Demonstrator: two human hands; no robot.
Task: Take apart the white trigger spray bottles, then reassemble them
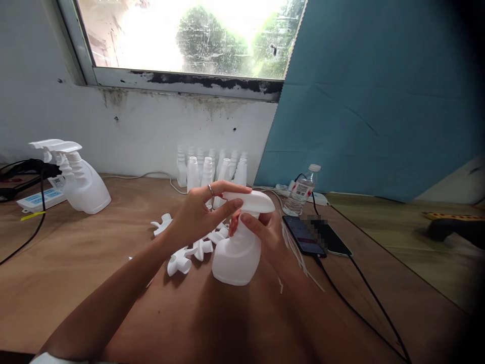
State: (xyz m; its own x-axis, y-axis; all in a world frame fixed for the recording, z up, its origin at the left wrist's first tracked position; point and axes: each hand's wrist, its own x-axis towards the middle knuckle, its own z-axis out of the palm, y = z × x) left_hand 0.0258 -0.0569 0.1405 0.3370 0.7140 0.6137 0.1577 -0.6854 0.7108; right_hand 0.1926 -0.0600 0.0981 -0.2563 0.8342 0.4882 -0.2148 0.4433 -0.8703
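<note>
A white spray bottle (237,258) with its trigger head (259,201) on top is held upright, slightly tilted, just above or on the table in front of me. My left hand (206,207) grips the trigger head from the left, index finger along its top and thumb at its side. Around the bottle's neck my right hand (267,232) is wrapped, thumb across the front. Several loose white trigger heads (180,261) lie on the table to the left of the bottle. Behind my hands stand several open white bottles (193,174) in a group against the wall.
Assembled spray bottles (85,184) stand at the left by a power strip (41,199) and black cables. On the right are a clear water bottle (302,192), two phones (305,237) with charging cables and thin white tubes (297,247). The table's right edge (397,253) slants away.
</note>
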